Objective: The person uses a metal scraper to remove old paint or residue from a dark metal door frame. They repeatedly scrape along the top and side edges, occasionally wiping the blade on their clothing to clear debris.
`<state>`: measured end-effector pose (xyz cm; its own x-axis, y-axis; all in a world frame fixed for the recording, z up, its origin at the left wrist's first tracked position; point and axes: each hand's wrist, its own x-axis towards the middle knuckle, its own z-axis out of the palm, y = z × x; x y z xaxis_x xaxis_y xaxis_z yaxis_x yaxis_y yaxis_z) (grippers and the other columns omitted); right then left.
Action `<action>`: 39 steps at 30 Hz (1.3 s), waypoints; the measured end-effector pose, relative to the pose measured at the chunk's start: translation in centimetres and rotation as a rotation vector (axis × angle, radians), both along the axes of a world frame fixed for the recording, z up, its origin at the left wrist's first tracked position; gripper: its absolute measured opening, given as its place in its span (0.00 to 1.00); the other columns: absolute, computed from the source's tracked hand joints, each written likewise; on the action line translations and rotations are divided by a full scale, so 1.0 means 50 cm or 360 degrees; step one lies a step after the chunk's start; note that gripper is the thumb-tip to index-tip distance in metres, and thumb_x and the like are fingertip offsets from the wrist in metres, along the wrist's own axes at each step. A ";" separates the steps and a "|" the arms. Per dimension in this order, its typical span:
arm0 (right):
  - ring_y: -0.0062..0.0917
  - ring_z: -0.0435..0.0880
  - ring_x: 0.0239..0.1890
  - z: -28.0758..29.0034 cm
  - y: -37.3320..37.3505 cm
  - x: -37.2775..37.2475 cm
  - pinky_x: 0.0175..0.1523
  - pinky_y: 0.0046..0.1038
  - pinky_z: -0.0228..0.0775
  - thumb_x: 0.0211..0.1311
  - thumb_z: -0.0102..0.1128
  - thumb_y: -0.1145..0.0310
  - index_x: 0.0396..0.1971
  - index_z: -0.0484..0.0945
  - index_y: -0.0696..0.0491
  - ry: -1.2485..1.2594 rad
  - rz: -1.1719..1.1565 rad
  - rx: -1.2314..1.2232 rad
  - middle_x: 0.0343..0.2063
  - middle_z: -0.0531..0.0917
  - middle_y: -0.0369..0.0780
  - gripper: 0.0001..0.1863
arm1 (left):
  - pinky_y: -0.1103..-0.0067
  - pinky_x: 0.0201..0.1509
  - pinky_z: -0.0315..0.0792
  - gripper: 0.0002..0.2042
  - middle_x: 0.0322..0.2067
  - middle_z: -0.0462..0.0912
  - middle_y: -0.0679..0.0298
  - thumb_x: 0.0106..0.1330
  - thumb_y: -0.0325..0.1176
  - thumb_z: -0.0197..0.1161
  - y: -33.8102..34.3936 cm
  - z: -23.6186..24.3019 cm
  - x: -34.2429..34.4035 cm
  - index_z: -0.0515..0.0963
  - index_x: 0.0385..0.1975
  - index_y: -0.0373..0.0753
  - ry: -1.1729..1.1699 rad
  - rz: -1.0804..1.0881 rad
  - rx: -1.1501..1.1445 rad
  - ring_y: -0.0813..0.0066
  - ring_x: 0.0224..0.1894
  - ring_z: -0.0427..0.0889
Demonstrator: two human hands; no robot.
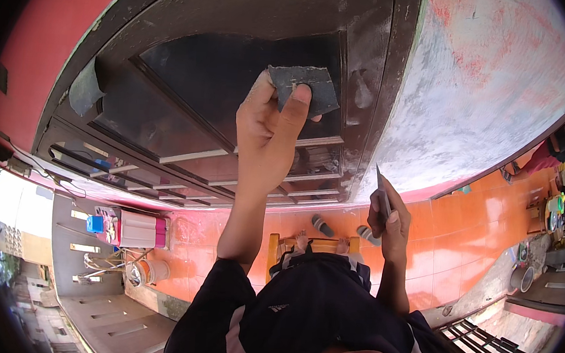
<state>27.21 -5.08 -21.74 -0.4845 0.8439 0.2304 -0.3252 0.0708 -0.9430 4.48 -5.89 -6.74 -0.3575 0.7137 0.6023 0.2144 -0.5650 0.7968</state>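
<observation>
My left hand (270, 119) is raised before a dark brown panelled door or window (366, 37). It grips a flat, dark grey square piece (316, 89) with a ragged upper edge and pale smears, thumb pressed on its face. White dust coats the side of this hand. Lower and to the right, my right hand (392, 218) is closed on a thin flat blade like a scraper (381, 187), seen almost edge-on with its tip pointing up. A pale patch (362, 88) marks the brown frame to the right of my left hand.
A whitish, patchy wall (482, 79) adjoins the frame. A curled grey flap (87, 91) sticks out at the frame's left. My feet rest on a yellow stool (277, 246) above orange tiles (449, 249), with slippers (322, 226) beyond. A bucket (155, 271) stands left; a person (550, 148) is far right.
</observation>
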 end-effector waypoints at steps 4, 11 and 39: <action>0.17 0.70 0.29 0.026 0.016 -0.046 0.31 0.20 0.59 0.63 0.64 0.40 0.66 0.72 0.62 0.0061 0.0093 0.0423 0.36 0.74 0.36 0.43 | 0.88 0.30 0.64 0.08 0.31 0.82 0.70 0.74 0.33 0.63 -0.073 -0.084 0.016 0.79 0.41 0.34 -0.0154 0.0277 -0.0281 0.91 0.29 0.73; 0.27 0.79 0.34 0.031 -0.033 -0.125 0.38 0.27 0.72 0.38 0.83 0.59 0.67 0.74 0.54 -0.0609 0.0235 0.0870 0.34 0.78 0.40 0.49 | 0.86 0.43 0.74 0.08 0.34 0.83 0.69 0.77 0.31 0.59 -0.240 -0.252 0.023 0.76 0.47 0.34 -0.0742 0.0233 -0.0439 0.88 0.37 0.78; 0.26 0.79 0.28 -0.055 -0.394 -0.401 0.35 0.27 0.71 0.52 0.79 0.52 0.64 0.77 0.50 -0.0828 0.0786 0.0572 0.30 0.78 0.38 0.39 | 0.90 0.29 0.64 0.06 0.30 0.78 0.70 0.74 0.30 0.63 -0.665 -0.425 -0.233 0.75 0.38 0.36 -0.0784 0.0402 -0.0557 0.91 0.30 0.71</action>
<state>7.17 -24.79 -24.51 -0.9026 0.4210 0.0894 0.0767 0.3617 -0.9291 -7.16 -39.12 -27.98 -0.7145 0.6958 0.0729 -0.1303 -0.2348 0.9633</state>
